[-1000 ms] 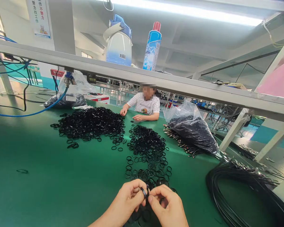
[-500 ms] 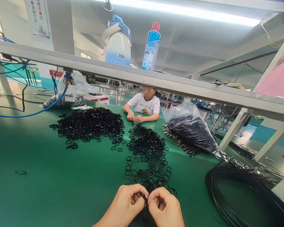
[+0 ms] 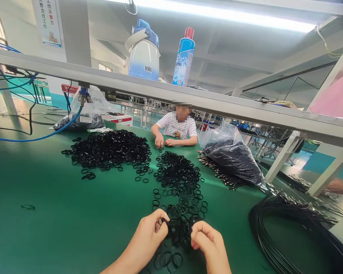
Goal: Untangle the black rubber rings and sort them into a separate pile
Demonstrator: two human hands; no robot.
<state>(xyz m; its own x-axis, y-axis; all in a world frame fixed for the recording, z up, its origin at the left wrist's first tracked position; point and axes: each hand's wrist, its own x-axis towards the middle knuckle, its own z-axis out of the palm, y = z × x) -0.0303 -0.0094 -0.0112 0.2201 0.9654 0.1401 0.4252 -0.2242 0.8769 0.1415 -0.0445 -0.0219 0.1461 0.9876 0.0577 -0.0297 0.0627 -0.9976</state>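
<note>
Small black rings lie loose on the green tabletop in front of me. My left hand is closed in a pinch on a black ring, whose dark edge shows at the fingertips. To its right, my right hand is also closed, thumb against the curled fingers. Dark rings lie right at its fingertips, and I cannot make out what it pinches. The hands are apart, with rings lying between them. A trail of rings runs from my hands up to a small heap.
A larger ring heap lies left. Back right, a clear bag of black pieces rests on metal-tipped cables; coiled black cable lies right. A person sits opposite, hands at the rings. Another person's arm reaches in at right.
My hands were together at the fingertips and have moved apart, left hand up and leftward, right hand to the right. The person opposite has shifted their hands. An arm shows more at the right edge.
</note>
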